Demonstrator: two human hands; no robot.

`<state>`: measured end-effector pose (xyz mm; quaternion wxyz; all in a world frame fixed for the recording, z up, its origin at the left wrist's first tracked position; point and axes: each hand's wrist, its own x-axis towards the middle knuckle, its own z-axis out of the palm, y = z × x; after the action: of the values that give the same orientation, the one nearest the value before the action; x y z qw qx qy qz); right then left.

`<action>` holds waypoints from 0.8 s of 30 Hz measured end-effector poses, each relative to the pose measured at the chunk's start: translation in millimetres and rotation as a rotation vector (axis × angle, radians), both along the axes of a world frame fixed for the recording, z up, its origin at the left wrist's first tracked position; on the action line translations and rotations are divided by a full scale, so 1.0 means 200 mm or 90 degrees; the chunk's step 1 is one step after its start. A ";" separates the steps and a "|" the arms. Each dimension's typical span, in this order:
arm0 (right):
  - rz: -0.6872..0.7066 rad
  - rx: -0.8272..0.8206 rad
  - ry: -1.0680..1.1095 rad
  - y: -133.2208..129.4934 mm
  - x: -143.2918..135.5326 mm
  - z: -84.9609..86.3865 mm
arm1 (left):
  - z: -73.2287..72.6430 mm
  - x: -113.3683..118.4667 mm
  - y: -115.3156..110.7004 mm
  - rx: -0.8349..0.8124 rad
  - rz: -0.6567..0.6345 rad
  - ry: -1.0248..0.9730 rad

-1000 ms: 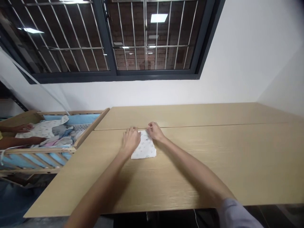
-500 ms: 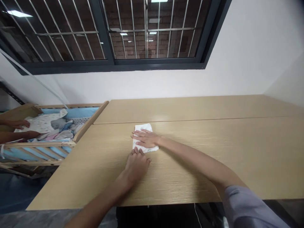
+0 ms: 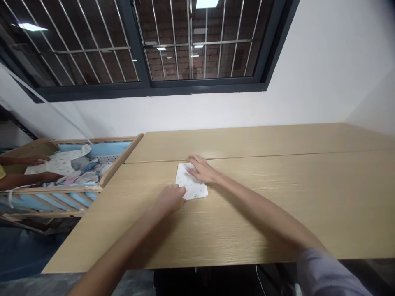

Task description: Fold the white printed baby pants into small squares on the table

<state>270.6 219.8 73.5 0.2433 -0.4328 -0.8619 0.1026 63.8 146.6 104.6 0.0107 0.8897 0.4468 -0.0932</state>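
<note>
A: What do we list, taking twelve o'clock as directly away from us?

B: One small white cloth (image 3: 193, 190), apparently folded, flat on the pale wooden tabletop (image 3: 277, 201), near side of the seam (image 3: 277, 156). Left hand (image 3: 170, 198): at its eight o'clock edge, fingers curled; whether they pinch fabric, we cannot tell. Right hand (image 3: 204, 170): at its one o'clock corner, thumb apart from the fingers, nothing clamped.

A: Hazards, in our judgement?

B: Item one: skewed layers, should the left hand drag its edge while the right bears only lightly on the far corner. Item two: a crease, should the right thumb push fabric inward. Item three: the whole piece sliding, the board looking smooth and our contact lying at the margins.

A: Surroundings?

B: One crib (image 3: 121, 163), wooden rail, at nine o'clock from the cloth, holding loose clothes (image 3: 88, 176) and a co-worker's hands (image 3: 51, 176).

A: Brands, labels, writing?

B: None we can read. Cloth bears small printed motifs, too fine to identify.
</note>
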 end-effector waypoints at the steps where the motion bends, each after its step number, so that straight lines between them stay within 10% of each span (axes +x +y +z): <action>1: 0.012 0.002 0.009 -0.08 0.01 0.02 | 0.01 -0.02 0.03 -0.008 -0.004 -0.009; 8: 0.016 0.003 -0.069 -0.48 0.09 -0.06 | -0.01 -0.09 0.14 -0.045 -0.015 -0.103; 17: -0.020 0.001 0.011 -0.49 0.13 -0.12 | -0.01 -0.08 0.12 0.016 -0.079 -0.208; 24: -0.084 -0.123 0.158 -0.49 0.15 -0.09 | 0.01 -0.10 0.10 -0.158 -0.021 -0.393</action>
<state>301.5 122.7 55.9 0.3112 -0.4939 -0.7811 0.2214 43.1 167.2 107.0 0.2523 0.8749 0.3932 0.1272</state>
